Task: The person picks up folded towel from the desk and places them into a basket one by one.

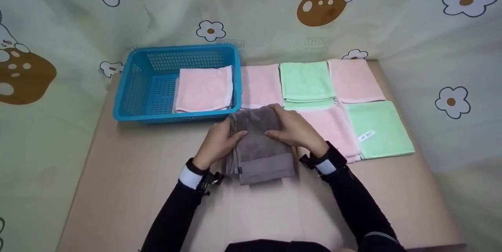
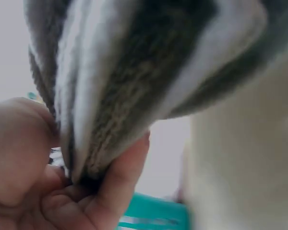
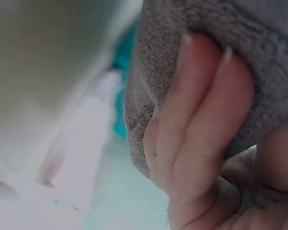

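Note:
A folded grey-brown towel (image 1: 266, 146) is held between both hands in front of the basket. My left hand (image 1: 215, 142) grips its left side, thumb on the upper face; the left wrist view shows the stacked folds of the towel (image 2: 110, 86) pinched between thumb and fingers. My right hand (image 1: 296, 128) holds the right side, thumb also on top. In the right wrist view, fingers (image 3: 201, 110) press along the fuzzy underside of the towel (image 3: 153, 62). A smoother band crosses the towel's near end, with a small dark tag at its left edge.
A blue plastic basket (image 1: 137, 118) stands at the back left, with folded pink towels (image 1: 204, 89) inside. To its right lie folded pink towels (image 1: 355, 81) and green towels (image 1: 308, 81) in two rows. The near right green towel (image 1: 382, 126) bears a white label. Patterned cloth (image 1: 259, 28) surrounds the table.

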### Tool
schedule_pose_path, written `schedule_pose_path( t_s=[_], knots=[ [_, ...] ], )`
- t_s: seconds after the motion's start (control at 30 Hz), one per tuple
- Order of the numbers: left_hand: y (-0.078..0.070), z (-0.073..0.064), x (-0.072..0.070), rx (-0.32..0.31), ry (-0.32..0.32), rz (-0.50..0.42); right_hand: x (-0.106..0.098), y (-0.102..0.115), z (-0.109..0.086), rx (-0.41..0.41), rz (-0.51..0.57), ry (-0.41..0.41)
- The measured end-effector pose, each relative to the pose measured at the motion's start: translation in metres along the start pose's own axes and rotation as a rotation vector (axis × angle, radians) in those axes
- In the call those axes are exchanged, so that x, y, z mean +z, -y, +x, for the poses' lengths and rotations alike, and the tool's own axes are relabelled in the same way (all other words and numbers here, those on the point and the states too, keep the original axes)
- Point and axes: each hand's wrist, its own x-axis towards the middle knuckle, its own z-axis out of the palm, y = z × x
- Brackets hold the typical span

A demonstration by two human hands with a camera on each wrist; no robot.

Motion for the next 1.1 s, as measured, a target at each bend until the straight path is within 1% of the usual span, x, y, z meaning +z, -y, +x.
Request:
schedule_pose_path(
  t_s=[0.1,0.17,0.23,0.3,0.4,0.47,0.57,0.67,0.73,0.77,0.83,0.9,0.97,1.03,1.1],
  knots=[
    [-0.014,-0.005,-0.012,0.040,-0.052,-0.070,-0.015,0.011,-0.011,-0.039,0.023,-0.099],
    [-0.020,-0.007,-0.017,0.070,-0.086,-0.087,-0.020,0.016,-0.016,-0.053,0.024,-0.143],
    [-0.023,-0.008,-0.019,0.092,-0.116,-0.076,-0.021,0.018,-0.019,-0.058,0.017,-0.166],
    [-0.024,-0.009,-0.020,0.108,-0.137,-0.052,-0.021,0.019,-0.020,-0.061,0.014,-0.171],
    [-0.023,-0.009,-0.022,0.111,-0.155,-0.031,-0.021,0.019,-0.019,-0.074,0.040,-0.170],
    [-0.023,-0.010,-0.026,0.100,-0.157,-0.035,-0.023,0.020,-0.016,-0.091,0.075,-0.169],
    [-0.022,-0.011,-0.037,0.068,-0.149,-0.053,-0.025,0.024,-0.007,-0.117,0.129,-0.179],
    [-0.022,-0.009,-0.052,0.045,-0.153,-0.079,-0.025,0.032,0.009,-0.148,0.163,-0.204],
    [-0.022,-0.006,-0.063,0.034,-0.178,-0.098,-0.024,0.038,0.023,-0.168,0.194,-0.224],
    [-0.021,-0.004,-0.068,0.034,-0.205,-0.104,-0.024,0.041,0.030,-0.177,0.217,-0.235],
    [-0.020,0.002,-0.076,0.041,-0.278,-0.124,-0.023,0.046,0.044,-0.192,0.282,-0.260],
    [-0.018,0.010,-0.083,0.054,-0.369,-0.155,-0.021,0.051,0.058,-0.200,0.361,-0.292],
    [-0.013,0.018,-0.087,0.075,-0.469,-0.164,-0.019,0.055,0.072,-0.204,0.420,-0.335],
    [-0.008,0.027,-0.090,0.095,-0.556,-0.154,-0.015,0.058,0.085,-0.196,0.459,-0.384],
    [-0.003,0.036,-0.092,0.120,-0.619,-0.116,-0.011,0.061,0.097,-0.186,0.478,-0.428]
  ],
)
